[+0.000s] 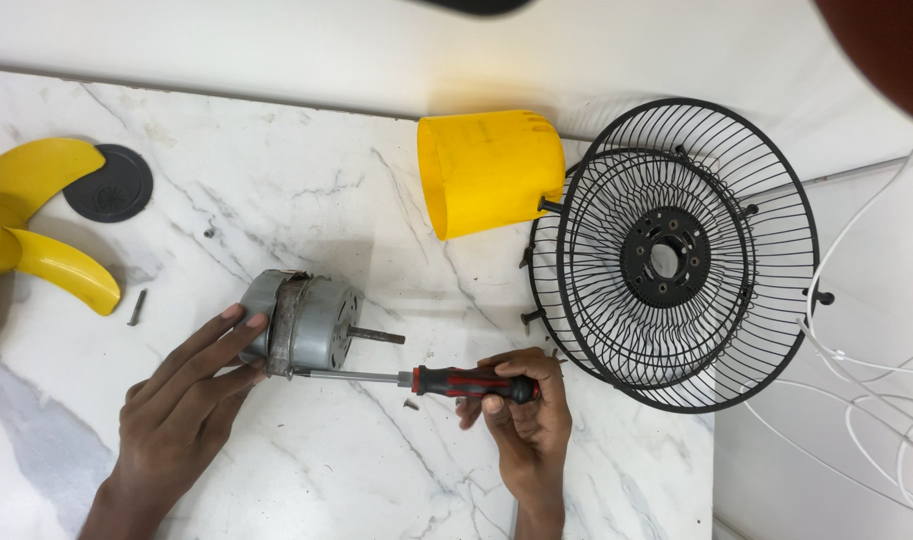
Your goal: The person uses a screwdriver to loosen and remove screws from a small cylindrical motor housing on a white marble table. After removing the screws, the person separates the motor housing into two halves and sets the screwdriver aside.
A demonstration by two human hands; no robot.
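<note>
A grey metal fan motor (311,322) lies on its side on the white marble table (306,190), its shaft pointing right. My left hand (181,410) holds the motor's left end with thumb and fingers. My right hand (521,420) grips the red and black handle of a screwdriver (446,381). The steel shank runs left and its tip touches the lower edge of the motor casing.
A yellow plastic motor cover (491,172) lies on its side beside a black wire fan grille (676,255) at the table's right edge. Yellow fan blades (26,225) and a black round cap (109,184) lie far left. Loose screws (137,306) are scattered. White cables (866,380) hang right.
</note>
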